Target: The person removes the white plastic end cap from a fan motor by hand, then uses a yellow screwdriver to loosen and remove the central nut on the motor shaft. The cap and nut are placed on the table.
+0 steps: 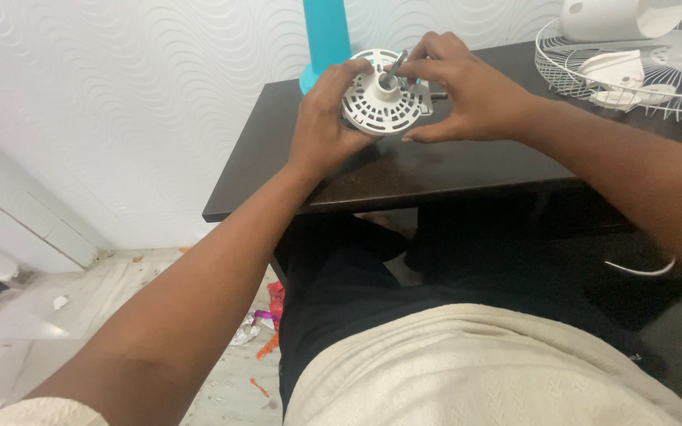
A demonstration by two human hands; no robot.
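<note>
My left hand point(327, 118) curls around the near-left edge of a white slotted motor housing point(382, 101), held between both hands just above the dark counter point(404, 170). My right hand point(467, 91) cups its right side, with fingertips point(414, 69) pinching the metal shaft point(395, 69) that rises from the hub. Beyond my left hand stands a turquoise pole point(325, 35); well to the right of my right hand lies a white wire fan guard point(633, 79).

Two hands point(325, 118) point(467, 95), one white slotted disc point(380, 102), one wire guard point(593, 79), one turquoise stand point(325, 35).
</note>
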